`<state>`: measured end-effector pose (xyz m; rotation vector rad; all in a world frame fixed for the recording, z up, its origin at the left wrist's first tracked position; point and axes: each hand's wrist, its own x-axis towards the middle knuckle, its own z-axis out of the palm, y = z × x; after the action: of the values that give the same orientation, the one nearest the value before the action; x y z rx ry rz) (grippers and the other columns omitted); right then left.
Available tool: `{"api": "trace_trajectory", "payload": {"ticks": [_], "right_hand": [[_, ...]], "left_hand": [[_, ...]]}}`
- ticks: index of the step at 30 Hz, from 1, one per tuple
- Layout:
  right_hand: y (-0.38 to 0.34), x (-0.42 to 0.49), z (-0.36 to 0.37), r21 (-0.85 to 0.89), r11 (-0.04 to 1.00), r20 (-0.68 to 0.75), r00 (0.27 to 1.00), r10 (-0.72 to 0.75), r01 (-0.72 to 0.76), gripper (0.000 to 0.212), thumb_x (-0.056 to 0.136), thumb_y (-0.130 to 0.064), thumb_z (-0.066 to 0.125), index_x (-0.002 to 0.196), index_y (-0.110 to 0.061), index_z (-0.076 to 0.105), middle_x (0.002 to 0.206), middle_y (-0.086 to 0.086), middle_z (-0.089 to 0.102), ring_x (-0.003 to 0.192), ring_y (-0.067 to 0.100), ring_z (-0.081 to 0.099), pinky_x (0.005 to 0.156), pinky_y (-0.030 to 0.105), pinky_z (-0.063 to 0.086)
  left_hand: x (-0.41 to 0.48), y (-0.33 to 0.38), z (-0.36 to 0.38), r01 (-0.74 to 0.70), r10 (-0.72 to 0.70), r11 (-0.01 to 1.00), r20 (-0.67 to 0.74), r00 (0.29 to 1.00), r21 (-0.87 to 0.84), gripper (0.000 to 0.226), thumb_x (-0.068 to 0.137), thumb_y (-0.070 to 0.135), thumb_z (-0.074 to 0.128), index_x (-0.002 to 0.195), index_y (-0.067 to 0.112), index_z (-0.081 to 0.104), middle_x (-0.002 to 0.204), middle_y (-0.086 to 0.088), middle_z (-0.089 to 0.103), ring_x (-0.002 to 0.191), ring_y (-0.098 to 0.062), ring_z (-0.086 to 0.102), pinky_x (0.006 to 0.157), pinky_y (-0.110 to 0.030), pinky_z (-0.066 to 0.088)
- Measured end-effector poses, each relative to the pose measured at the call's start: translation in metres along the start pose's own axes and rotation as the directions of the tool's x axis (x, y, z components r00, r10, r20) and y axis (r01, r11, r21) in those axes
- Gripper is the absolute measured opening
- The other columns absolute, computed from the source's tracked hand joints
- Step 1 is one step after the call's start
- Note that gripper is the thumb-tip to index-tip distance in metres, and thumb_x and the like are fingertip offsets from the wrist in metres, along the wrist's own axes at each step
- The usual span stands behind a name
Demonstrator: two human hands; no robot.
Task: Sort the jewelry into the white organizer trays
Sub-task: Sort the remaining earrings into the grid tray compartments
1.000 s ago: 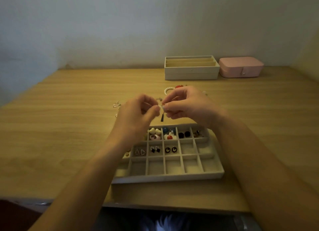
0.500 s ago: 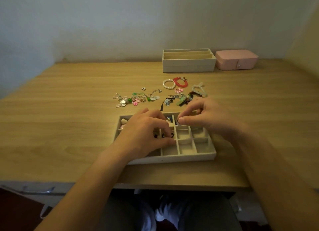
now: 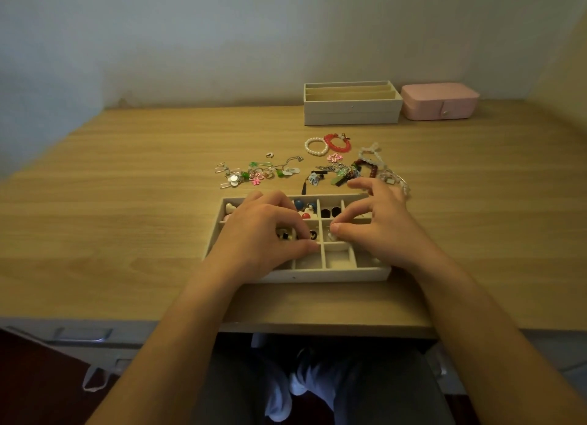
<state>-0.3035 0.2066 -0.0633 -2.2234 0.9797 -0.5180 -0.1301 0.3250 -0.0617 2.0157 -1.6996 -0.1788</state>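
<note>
A white organizer tray [image 3: 317, 274] with many small compartments lies near the desk's front edge. Its back row holds earrings: blue, red and white ones [image 3: 303, 207] and a dark pair [image 3: 328, 213]. My left hand [image 3: 263, 231] rests over the tray's left half, its fingertips pinched together at a divider; anything between them is hidden. My right hand [image 3: 378, 224] hovers over the right half, thumb and forefinger pinching a small white earring [image 3: 332, 236] inside a middle-row compartment. Loose jewelry [image 3: 254, 174] lies on the desk behind the tray.
A pearl bracelet [image 3: 316, 146], a red bracelet [image 3: 338, 142] and a tangled pile of pieces [image 3: 349, 170] lie behind my right hand. At the back wall stand a second white tray [image 3: 351, 113] and a pink jewelry box [image 3: 440, 101]. A drawer handle [image 3: 82, 334] sits under the desk's front left.
Both hands came down from above the desk, where they held a small white piece together, into the tray. The view tilted down and the loose jewelry came into sight.
</note>
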Motion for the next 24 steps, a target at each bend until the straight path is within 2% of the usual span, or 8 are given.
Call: {"api": "trace_trajectory", "payload": {"ticks": [3,6,10,13,15,18,24], "right_hand": [[0.0,0.0,0.003,-0.03,0.999,0.001,1.0,-0.018,0.019,0.019,0.083,-0.039,0.08,0.069,-0.043,0.068,0.147,-0.015,0.044,0.142,0.015,0.022,0.115,0.048,0.023],[0.003,0.001,0.006,-0.031,0.999,-0.01,0.999,-0.038,0.038,0.016,0.087,-0.041,0.075,0.073,-0.044,0.067,0.144,-0.014,0.047,0.14,0.014,0.026,0.113,0.045,0.026],[0.006,0.002,0.005,0.083,0.995,-0.1,0.994,-0.043,0.051,0.023,0.093,-0.029,0.064,0.074,-0.037,0.074,0.135,-0.016,0.051,0.133,0.009,0.031,0.111,0.04,0.03],[0.006,0.0,0.004,0.106,0.991,-0.082,0.994,-0.068,0.076,0.032,0.082,-0.033,0.046,0.072,-0.035,0.077,0.136,-0.023,0.045,0.131,0.001,0.025,0.11,0.037,0.023],[0.008,-0.001,0.004,0.044,0.993,-0.043,0.993,-0.108,0.109,0.035,0.079,-0.035,0.043,0.069,-0.039,0.076,0.137,-0.03,0.039,0.133,-0.002,0.021,0.115,0.041,0.019],[0.009,0.0,0.004,-0.031,0.991,-0.008,0.992,-0.128,0.128,0.036,0.08,-0.038,0.042,0.073,-0.042,0.077,0.144,-0.031,0.035,0.133,-0.006,0.015,0.117,0.045,0.013],[0.009,0.0,0.003,-0.069,0.988,0.037,0.99,-0.136,0.138,0.038,0.08,-0.04,0.04,0.075,-0.046,0.077,0.146,-0.032,0.033,0.123,-0.011,0.011,0.109,0.037,0.012]], "left_hand": [[0.0,0.001,0.001,0.009,-0.009,1.0,-0.001,1.0,0.003,0.013,0.075,0.056,0.074,0.078,0.048,0.064,0.099,0.026,0.05,0.103,-0.004,0.041,0.087,-0.03,0.037],[-0.002,0.0,0.001,-0.012,0.012,1.0,-0.009,1.0,0.007,0.021,0.076,0.054,0.074,0.094,0.047,0.065,0.103,0.024,0.051,0.103,-0.004,0.04,0.088,-0.031,0.041],[-0.004,0.0,0.002,-0.07,0.069,0.997,0.021,0.997,0.033,0.028,0.083,0.04,0.07,0.11,0.046,0.063,0.108,0.018,0.051,0.105,-0.009,0.038,0.092,-0.035,0.042],[-0.004,0.0,0.003,-0.106,0.102,0.991,0.055,0.993,0.083,0.035,0.085,0.035,0.064,0.117,0.048,0.059,0.11,0.015,0.047,0.105,-0.01,0.035,0.093,-0.035,0.04],[-0.004,0.001,0.002,-0.111,0.104,0.99,0.078,0.991,0.085,0.041,0.084,0.035,0.063,0.122,0.05,0.055,0.112,0.015,0.046,0.106,-0.01,0.033,0.093,-0.035,0.04],[-0.004,0.001,0.002,-0.11,0.103,0.991,0.084,0.991,0.078,0.044,0.083,0.035,0.063,0.123,0.051,0.053,0.113,0.014,0.046,0.107,-0.01,0.033,0.094,-0.036,0.041],[-0.003,0.001,0.004,-0.108,0.101,0.991,0.084,0.991,0.076,0.042,0.082,0.035,0.064,0.119,0.052,0.054,0.11,0.016,0.044,0.106,-0.009,0.032,0.093,-0.035,0.041]]}}
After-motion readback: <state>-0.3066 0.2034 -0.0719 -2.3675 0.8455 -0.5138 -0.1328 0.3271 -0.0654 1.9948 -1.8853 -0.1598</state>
